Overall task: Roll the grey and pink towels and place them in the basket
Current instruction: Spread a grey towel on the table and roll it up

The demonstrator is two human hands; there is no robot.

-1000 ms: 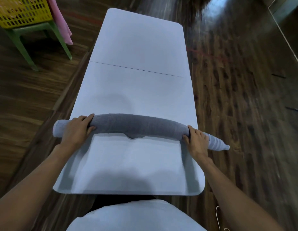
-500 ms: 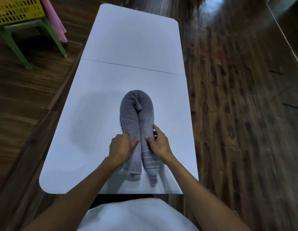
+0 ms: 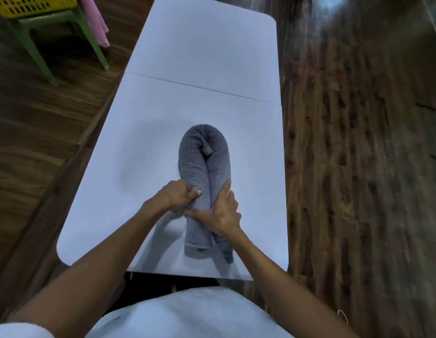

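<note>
Your left hand (image 3: 176, 196) curls round the left leg of the grey towel (image 3: 204, 167), thumb pressed into the pile on top and the other fingers tucked under the outer side. Your right hand (image 3: 220, 214) lies over the right leg, its thumb stretched leftward across the left leg just below your other thumb, its fingers wrapped down the towel's outer right side; both hands grip the roll, neither is slack.

The towel is a thick terry roll bent double into a narrow U: the rounded bend points away from you, the two legs lie touching side by side, and the loose ends sit near the table's near edge, the left end blunt and the right one partly hidden under your wrist. A small tab sticks out at the inner crease near the bend.

It rests on a smooth white folding table (image 3: 163, 147) with a seam across its middle. Round it is dark wood-plank flooring (image 3: 358, 167). At the far left a yellow lattice basket (image 3: 34, 4) sits on a green stool (image 3: 65, 32), with the pink towel (image 3: 95, 23) hanging beside it.
</note>
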